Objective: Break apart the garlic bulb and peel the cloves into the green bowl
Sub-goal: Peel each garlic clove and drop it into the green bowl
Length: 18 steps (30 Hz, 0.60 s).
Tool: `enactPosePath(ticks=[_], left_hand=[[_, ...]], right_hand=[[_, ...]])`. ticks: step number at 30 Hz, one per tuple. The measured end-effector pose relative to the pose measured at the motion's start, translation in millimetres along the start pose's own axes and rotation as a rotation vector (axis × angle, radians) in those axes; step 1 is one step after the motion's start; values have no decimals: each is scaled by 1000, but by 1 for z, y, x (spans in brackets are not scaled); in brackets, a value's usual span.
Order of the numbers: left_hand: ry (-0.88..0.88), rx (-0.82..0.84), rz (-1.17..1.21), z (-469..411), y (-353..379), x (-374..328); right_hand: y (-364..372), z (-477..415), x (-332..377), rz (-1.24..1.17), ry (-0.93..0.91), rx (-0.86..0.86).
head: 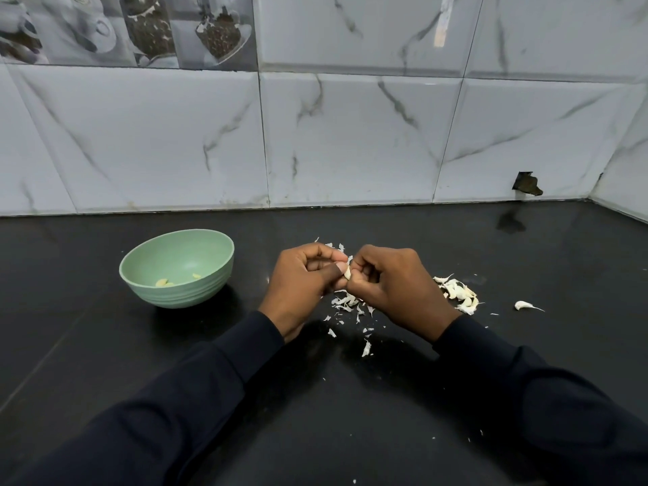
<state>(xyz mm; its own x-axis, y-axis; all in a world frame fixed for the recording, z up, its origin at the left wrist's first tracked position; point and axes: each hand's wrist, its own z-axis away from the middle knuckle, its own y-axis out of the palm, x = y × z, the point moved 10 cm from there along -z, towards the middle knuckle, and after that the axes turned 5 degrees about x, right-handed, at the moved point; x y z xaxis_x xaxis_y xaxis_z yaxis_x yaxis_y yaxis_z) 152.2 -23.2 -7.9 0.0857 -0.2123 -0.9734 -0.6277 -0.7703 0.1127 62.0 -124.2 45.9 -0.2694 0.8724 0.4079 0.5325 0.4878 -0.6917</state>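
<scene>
The person holds one garlic clove (347, 273) between the left hand (305, 282) and the right hand (394, 287), a little above the black bench (87, 327) and to the right of the green bowl (196, 292). The fingers (324, 252) of both hands are curled and pinch the clove from two sides; the right ones seem to pull at its skin.

The clove is small and smooth, so it may slip out and fall into the skin scraps (345, 303) directly below, where it is difficult to find. If the nail presses too hard, it may cut the flesh. Thin skin can stick to the fingers and go into the bowl together with the peeled cloves (162, 283). The right sleeve (508, 380) lies near the pile of unpeeled cloves (459, 294) and may scatter it. The single clove (522, 305), apart from the pile, is easy to forget.
</scene>
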Motion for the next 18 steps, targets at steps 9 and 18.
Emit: enactPosePath(ticks=[9,18], left_hand=[[-95,122,121,2,8,6],[-177,184,247,4,8,9]], right_hand=[[1,-1,-2,63,-7,25],[-17,-1,-30,-23,153,-28]])
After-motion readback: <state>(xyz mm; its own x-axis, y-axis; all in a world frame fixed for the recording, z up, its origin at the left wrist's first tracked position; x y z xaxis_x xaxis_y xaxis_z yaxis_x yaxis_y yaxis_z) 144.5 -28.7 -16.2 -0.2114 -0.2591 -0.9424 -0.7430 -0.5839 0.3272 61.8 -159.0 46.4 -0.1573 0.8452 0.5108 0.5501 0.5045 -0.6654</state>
